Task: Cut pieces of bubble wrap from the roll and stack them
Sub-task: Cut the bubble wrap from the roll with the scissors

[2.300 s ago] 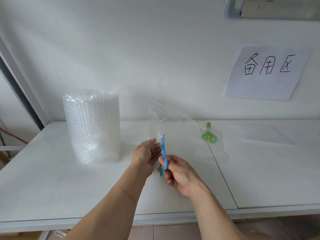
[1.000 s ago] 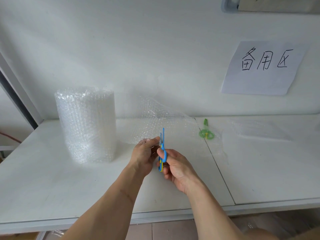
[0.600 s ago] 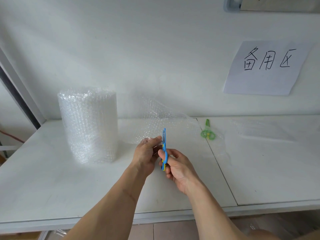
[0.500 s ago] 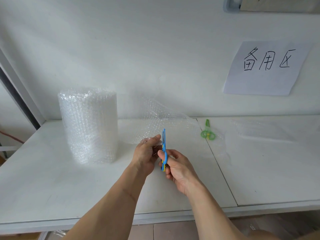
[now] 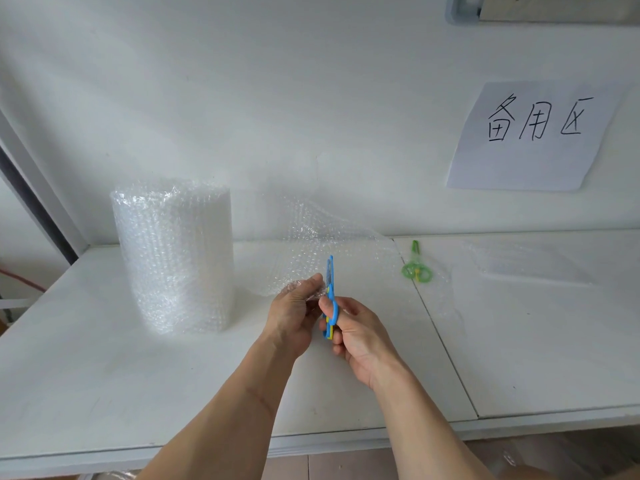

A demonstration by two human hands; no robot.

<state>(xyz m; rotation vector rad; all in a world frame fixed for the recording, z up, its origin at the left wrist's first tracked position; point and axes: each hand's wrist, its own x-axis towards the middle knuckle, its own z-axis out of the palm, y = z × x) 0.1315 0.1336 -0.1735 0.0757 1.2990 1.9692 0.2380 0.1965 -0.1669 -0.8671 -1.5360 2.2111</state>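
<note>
left hand [image 5: 294, 315] just below frame centre, fingers curled, pinching the near edge of the loose bubble wrap sheet [image 5: 329, 244] between thumb and fingertips. right hand [image 5: 356, 332] touching it at its 3 o'clock, closed around the handles of the blue scissors [image 5: 330, 292]; blades upright, pointing to 12 o'clock, set into the sheet's edge right beside the left thumb. cannot tell how far apart the blades stand.

bubble wrap roll [image 5: 176, 258] upright on the white table [image 5: 104, 375], at 10 o'clock from the hands and well apart from them. loose sheet trailing off the roll toward 3 o'clock, rising against the wall behind and dropping forward into the left hand's pinch.

green scissors [image 5: 416, 266] flat on the table at 2 o'clock from the hands, tips toward the wall, just right of the seam between the two tabletops. cut pieces [image 5: 526, 265] of clear wrap lying flat farther out at 2 o'clock, near the right edge; number of layers impossible to tell.

paper sign [image 5: 533, 136] with handwritten characters on the wall at 1 o'clock.
</note>
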